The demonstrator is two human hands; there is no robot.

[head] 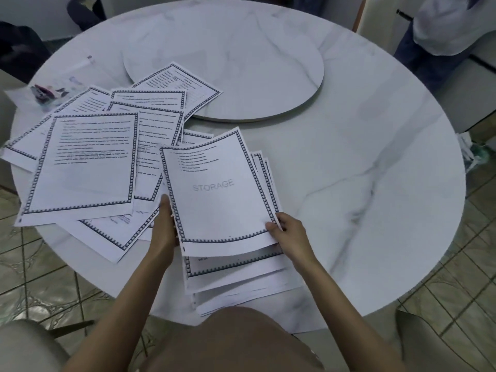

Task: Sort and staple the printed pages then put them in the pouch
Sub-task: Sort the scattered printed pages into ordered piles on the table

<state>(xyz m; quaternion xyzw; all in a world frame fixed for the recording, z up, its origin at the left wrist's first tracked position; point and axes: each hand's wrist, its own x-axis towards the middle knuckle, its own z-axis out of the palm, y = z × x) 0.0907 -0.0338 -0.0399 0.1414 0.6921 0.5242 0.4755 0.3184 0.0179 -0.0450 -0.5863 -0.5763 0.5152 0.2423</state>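
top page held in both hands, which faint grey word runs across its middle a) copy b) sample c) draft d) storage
d: the top page, held by the left hand and the right hand, reads STORAGE in grey across its middle.

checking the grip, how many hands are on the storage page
2: left hand holds the storage page at its left edge, right hand pinches its lower right corner; none seem hidden

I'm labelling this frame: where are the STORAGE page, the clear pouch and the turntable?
STORAGE page (214, 210): head view, blank area below the watermark.
clear pouch (63, 81): head view, its see-through middle.
turntable (255, 65): head view, bare marble top.
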